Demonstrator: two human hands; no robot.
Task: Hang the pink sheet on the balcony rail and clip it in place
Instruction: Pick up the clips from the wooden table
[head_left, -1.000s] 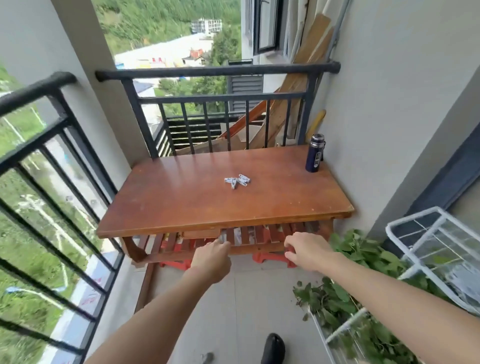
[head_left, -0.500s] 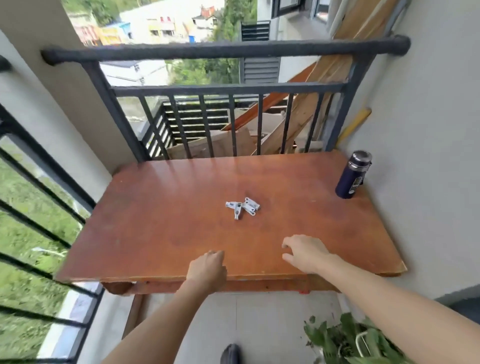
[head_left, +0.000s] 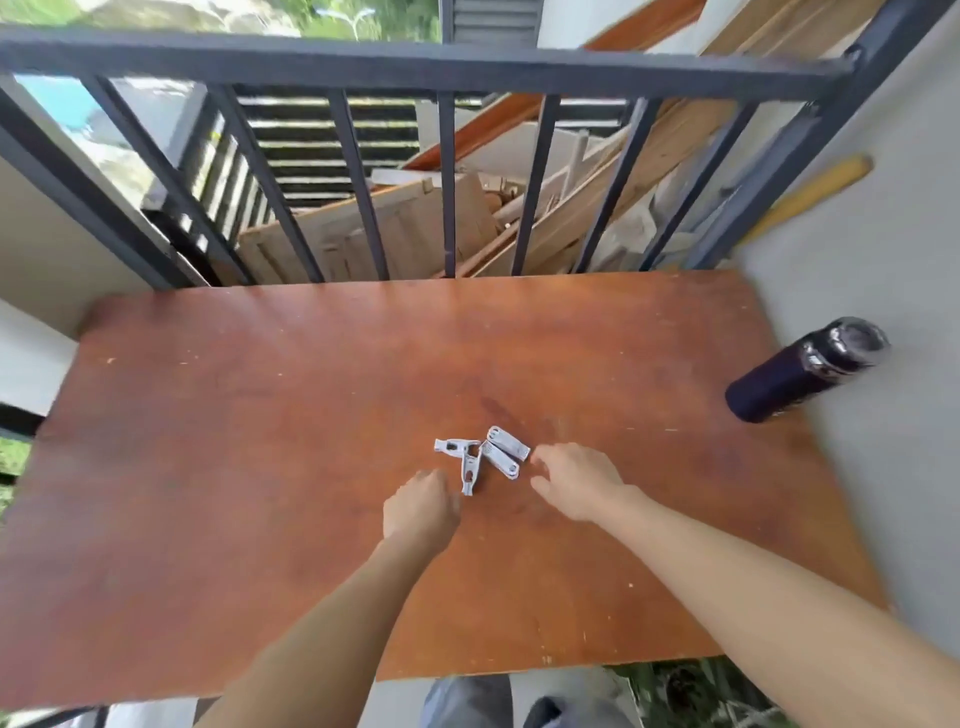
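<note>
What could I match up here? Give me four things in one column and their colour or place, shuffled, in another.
1 clothes pegs
2 flask
3 balcony rail
4 wooden boards

A dark navy, beside the wall
B pale wood, behind the bars
C light grey, middle of the table
D dark metal, atop the bars

Pairs: 1-C, 2-A, 3-D, 4-B.

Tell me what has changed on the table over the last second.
The left hand and right hand have moved forward from the near edge of the brown wooden table to the pile of small grey plastic clothes clips, one either side; neither plainly grips one. Clips and dark blue metal bottle stayed put.
</note>
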